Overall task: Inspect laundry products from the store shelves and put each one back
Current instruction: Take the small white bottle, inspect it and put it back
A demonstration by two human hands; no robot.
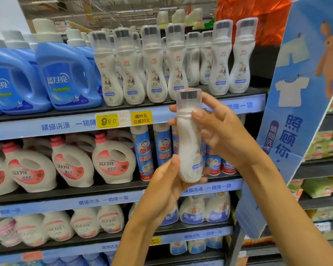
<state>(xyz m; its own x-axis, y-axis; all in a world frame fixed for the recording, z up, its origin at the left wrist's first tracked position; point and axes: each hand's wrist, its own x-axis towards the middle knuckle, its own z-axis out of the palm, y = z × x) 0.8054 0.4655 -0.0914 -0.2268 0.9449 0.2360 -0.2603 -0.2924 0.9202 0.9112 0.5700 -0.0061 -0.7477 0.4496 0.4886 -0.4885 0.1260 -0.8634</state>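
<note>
I hold a slim white curved bottle (pixel 189 143) with a clear cap over a dark brush head, upright in front of the shelves. My left hand (pixel 167 181) grips its base from below, thumb along the left side. My right hand (pixel 217 127) wraps round its neck and upper body from the right, thumb across the front. Behind it, a row of matching white bottles (pixel 154 66) stands on the top shelf (pixel 238 105).
Blue detergent jugs (pixel 65 73) fill the top shelf's left. White-and-pink jugs (pixel 112 160) and blue spray cans (pixel 144 150) sit on the middle shelf, more bottles below. A yellow price tag (pixel 108 121) marks the shelf edge. A blue cardboard display (pixel 296 112) juts out at the right.
</note>
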